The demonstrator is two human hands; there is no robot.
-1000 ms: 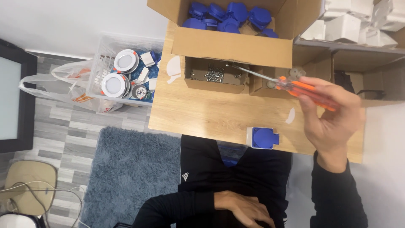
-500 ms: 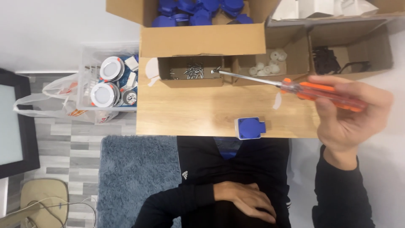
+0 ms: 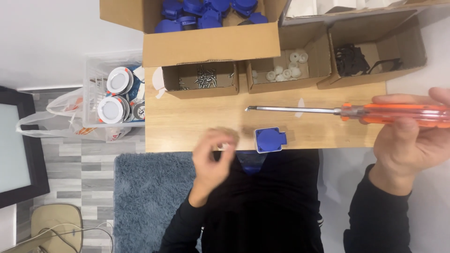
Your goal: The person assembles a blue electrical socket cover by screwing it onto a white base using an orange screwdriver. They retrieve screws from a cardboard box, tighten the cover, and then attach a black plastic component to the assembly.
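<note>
1. Right hand [image 3: 412,145] is clenched around the orange see-through handle of the long steel-shaft screwdriver [image 3: 328,111]. The tool lies level above the surface, with its tip pointing to 9 o'clock.
2. Left hand [image 3: 213,154] is raised over the near edge of the surface, blurred, with fingers curled. I cannot tell whether it pinches something small or is empty.
3. Blue square plastic socket [image 3: 270,139] sits at the near edge of the light wooden surface [image 3: 187,126], just at 3 o'clock of the left hand. Neither hand touches it.
4. Step, as I judge it: the tool is gripped and ready, and the socket is not yet picked up or worked on.
5. Next move, as I judge it, calls for the left hand to steady the socket. The screwdriver tip would swing toward 6 o'clock to meet it.
6. Far edge of the surface, at 12 o'clock:
   - small cardboard box of metal screws [image 3: 201,79]
   - cardboard box of white round parts [image 3: 281,70] beside it
   - cardboard box of black parts [image 3: 356,58] at 2 o'clock
   - large cardboard box of blue sockets [image 3: 206,44] behind them
7. At 9 o'clock off the surface, a clear plastic crate [image 3: 91,70] holds round white lamps, with a white plastic bag [image 3: 42,117] beside it.
8. Room: grey plank floor [image 3: 89,154], blue-grey shaggy rug [image 3: 150,197] at 7 o'clock, black-framed panel [image 3: 33,154] at the left edge, white wall [image 3: 47,37].
</note>
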